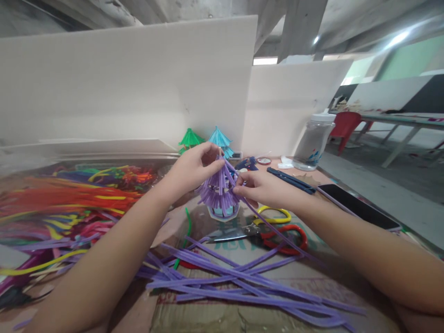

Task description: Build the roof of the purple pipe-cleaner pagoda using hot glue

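In the middle of the table stands a small tiered pagoda model [219, 200] with purple pipe cleaners laid as roofing. My left hand [204, 162] is closed at its top, thumb and fingers pinching the tip of the upper purple roof. On the model's right side, my right hand [251, 187] pinches a long purple pipe cleaner [265, 222], whose tail hangs down to the right over the scissors. Loose purple pipe cleaners [239, 273] lie crossed in front. Scissors with red and yellow handles [274, 215] rest between the model and that pile.
Behind stand a green pagoda roof [189, 138] and a blue one [219, 136]. Colourful pipe cleaners [76, 199] heap at the left. A utility knife [290, 179], a phone [359, 207] and a water bottle [312, 141] are at the right. A white board [125, 88] rises behind.
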A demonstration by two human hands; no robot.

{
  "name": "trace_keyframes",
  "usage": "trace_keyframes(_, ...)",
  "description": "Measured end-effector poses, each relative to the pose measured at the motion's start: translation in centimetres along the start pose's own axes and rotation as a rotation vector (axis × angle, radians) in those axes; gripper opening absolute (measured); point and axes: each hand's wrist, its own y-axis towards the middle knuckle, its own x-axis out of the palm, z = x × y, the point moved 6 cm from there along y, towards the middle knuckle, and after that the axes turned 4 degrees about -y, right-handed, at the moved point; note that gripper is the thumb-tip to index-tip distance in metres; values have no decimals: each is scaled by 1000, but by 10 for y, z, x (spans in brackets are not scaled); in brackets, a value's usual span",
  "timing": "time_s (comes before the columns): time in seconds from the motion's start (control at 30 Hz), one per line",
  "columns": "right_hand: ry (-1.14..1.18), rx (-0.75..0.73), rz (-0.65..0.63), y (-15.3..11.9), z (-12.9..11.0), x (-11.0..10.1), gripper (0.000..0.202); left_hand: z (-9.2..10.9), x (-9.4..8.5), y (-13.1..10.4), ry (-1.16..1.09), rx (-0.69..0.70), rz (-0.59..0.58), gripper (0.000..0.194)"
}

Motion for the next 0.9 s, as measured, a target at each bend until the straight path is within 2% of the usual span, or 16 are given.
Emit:
trace_keyframes(0.2,5,15,-15,0,1,3,23,1,1,0,16,8,2,20)
trace_keyframes(0.7,-183,-101,150,2,0,-1,18,0,1,0,6,13,-2,19)
trace_keyframes(0.8,-171,-118,182,3,0,-2,14,-3,2,1,-17,30,-11,21)
trace_keyframes(0.9,-112,-128,157,4,1,0,17,-4,3,1,-40,39,-12,20)
